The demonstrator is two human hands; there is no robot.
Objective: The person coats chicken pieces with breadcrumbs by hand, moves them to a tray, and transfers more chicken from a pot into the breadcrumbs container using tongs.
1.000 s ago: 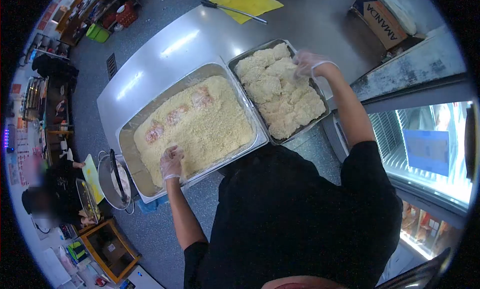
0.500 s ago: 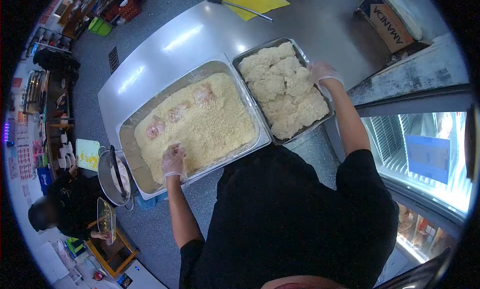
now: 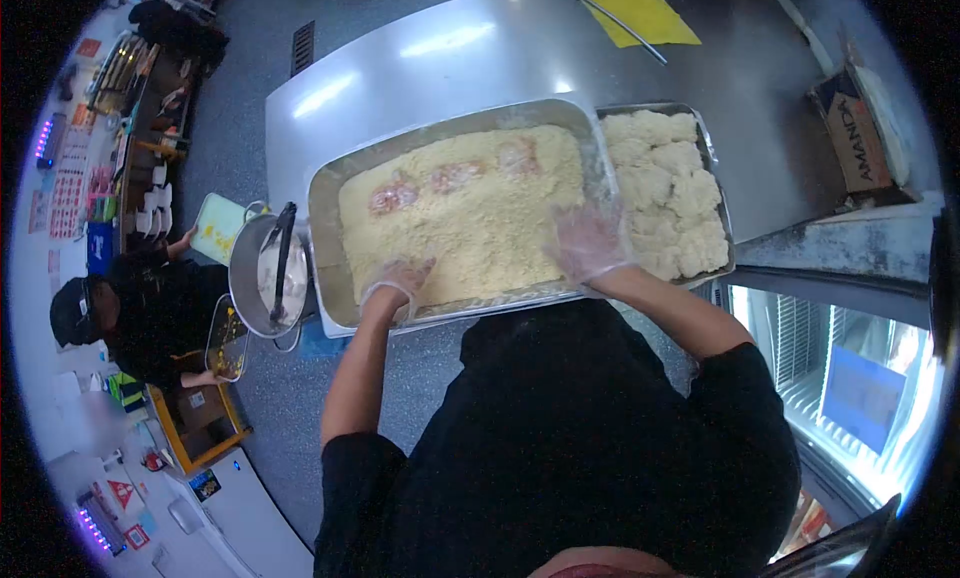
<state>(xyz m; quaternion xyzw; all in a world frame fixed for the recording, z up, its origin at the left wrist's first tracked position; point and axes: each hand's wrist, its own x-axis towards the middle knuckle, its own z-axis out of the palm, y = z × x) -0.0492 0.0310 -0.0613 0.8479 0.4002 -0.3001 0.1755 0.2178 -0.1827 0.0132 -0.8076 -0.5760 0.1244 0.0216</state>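
Observation:
A large metal tray [image 3: 327, 210] holds pale yellow breading crumbs [image 3: 480, 233]. Several pinkish pieces of raw meat [image 3: 455, 176] lie in a row along its far side, partly covered by crumbs. My left hand [image 3: 402, 280], in a clear plastic glove, rests on the crumbs at the near left, fingers stretched out and holding nothing. At the tray's right side my right hand [image 3: 590, 240], also gloved, lies open with fingers spread over the crumbs. Coated pieces [image 3: 665, 188] fill a second, smaller metal tray [image 3: 728, 213] to the right, partly behind my right hand.
The trays stand on a steel table [image 3: 380, 98]. A metal pot [image 3: 240, 278] with a dark-handled tool is at the left, near a co-worker [image 3: 150, 298] holding containers. A yellow sheet [image 3: 635, 8], a metal rod [image 3: 620, 26] and a cardboard box [image 3: 850, 128] lie beyond.
My right hand has moved left from the coated pieces' tray onto the crumbs. My left hand has shifted slightly and its fingers are now stretched out. The camera view has turned.

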